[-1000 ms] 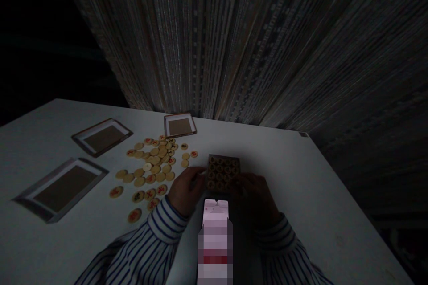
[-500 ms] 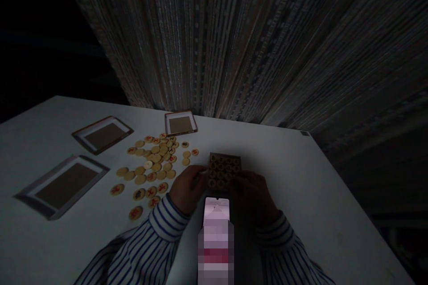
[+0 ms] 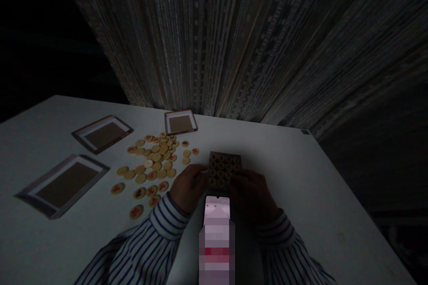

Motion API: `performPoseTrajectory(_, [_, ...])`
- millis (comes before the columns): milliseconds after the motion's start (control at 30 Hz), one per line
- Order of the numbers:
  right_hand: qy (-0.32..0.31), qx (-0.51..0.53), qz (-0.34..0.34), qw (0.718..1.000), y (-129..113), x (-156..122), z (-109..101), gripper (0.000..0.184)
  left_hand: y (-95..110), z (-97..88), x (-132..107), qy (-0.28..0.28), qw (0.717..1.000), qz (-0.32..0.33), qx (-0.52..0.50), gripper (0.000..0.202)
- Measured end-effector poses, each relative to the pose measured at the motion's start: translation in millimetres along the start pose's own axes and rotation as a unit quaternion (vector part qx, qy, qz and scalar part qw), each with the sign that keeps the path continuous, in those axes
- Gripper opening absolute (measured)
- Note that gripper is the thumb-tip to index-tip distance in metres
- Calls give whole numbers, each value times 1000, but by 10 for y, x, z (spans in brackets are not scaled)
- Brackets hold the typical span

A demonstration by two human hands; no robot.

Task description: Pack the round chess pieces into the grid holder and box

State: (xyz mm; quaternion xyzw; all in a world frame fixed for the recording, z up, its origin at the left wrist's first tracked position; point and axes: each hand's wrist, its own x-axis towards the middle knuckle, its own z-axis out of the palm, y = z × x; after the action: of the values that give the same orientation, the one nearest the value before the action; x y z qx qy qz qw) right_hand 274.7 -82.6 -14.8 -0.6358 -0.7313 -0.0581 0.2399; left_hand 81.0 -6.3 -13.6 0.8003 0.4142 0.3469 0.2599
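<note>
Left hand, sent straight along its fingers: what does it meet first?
The left hand would meet the small dark box of round pieces; its fingertips seem at the box's left edge, dimness hides contact.

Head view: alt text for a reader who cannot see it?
Dimly lit: left hand and right hand touch either side of a small box packed with round pieces on a white table. Loose pieces and three trays lie to its left; a lit phone between the wrists.

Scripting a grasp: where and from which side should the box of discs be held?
Probably by its two long side walls, from left and right: the box lies flat, open top packed with discs, so keep it level. Left hand and right hand flank those walls.
</note>
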Motion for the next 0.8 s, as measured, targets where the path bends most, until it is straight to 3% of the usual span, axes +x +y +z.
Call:
performPoseTrajectory(267, [21,-7,-9,1000,15,-11,38,17,-1,0,0,-4,1000,3,5,25])
performPoseTrajectory(600, [-2,-6,-11,1000,-22,0,-4,13,4,-4,-4,-1,1000,15,7,24])
performPoseTrajectory(800, [34,-4,-24,999,40,-2,6,16,-1,-5,-2,-2,1000,13,0,25])
